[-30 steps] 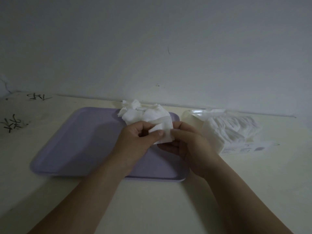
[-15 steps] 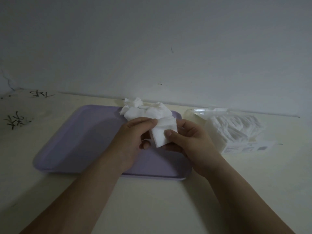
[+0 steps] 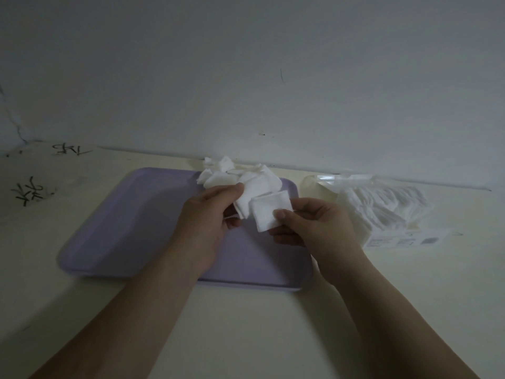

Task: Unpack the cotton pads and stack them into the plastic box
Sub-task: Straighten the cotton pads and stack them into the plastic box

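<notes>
My right hand (image 3: 311, 228) pinches one square white cotton pad (image 3: 269, 213) between thumb and fingers, above the purple tray (image 3: 131, 220). Just to its left, my left hand (image 3: 210, 217) grips a small bunch of cotton pads (image 3: 246, 203). A loose heap of white pads (image 3: 232, 173) lies on the tray's far right corner, behind my hands. To the right of the tray lies the open clear plastic package of cotton pads (image 3: 382, 206), with several pads still inside. A clear plastic container (image 3: 317, 187) shows dimly between tray and package.
The cream table (image 3: 246, 324) runs up to a pale wall (image 3: 246, 77) close behind the tray. Black scribbles (image 3: 27, 192) mark the tabletop at far left. A printed label (image 3: 404, 240) sticks out under the package.
My hands have drawn apart. The right hand has pulled a single pad off the bunch that stays in the left hand.
</notes>
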`<move>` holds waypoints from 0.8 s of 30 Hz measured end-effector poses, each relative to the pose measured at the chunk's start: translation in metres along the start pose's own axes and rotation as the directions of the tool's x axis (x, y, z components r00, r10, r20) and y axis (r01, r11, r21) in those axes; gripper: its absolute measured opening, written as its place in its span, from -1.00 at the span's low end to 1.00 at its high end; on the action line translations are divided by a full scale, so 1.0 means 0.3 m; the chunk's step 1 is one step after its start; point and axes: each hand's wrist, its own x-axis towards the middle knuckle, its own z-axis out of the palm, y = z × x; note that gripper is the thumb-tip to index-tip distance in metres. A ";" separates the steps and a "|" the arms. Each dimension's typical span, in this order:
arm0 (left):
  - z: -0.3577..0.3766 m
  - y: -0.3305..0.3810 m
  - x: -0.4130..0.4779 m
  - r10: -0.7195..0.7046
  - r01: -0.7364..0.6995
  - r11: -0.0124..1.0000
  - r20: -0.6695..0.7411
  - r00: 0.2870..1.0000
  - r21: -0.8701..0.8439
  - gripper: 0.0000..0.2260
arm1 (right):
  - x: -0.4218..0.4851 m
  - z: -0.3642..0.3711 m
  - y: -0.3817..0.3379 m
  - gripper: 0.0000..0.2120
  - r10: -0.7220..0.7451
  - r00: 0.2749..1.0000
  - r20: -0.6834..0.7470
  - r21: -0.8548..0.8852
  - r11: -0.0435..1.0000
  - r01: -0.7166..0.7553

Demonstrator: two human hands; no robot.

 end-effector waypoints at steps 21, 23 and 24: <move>0.018 0.021 -0.042 -0.056 0.021 0.982 0.179 0.982 0.190 -0.83 | 0.015 -0.018 0.012 -0.80 -0.093 0.995 0.043 -0.119 0.988 0.097; 0.020 0.025 -0.046 -0.070 0.031 0.983 0.217 0.974 0.180 -0.77 | 0.018 -0.023 0.015 -0.65 -0.072 0.993 0.099 -0.126 0.989 0.084; 0.021 0.026 -0.048 -0.084 0.044 0.986 0.246 0.966 0.161 -0.78 | 0.017 -0.025 0.014 -0.67 -0.061 0.988 0.139 -0.098 0.992 0.075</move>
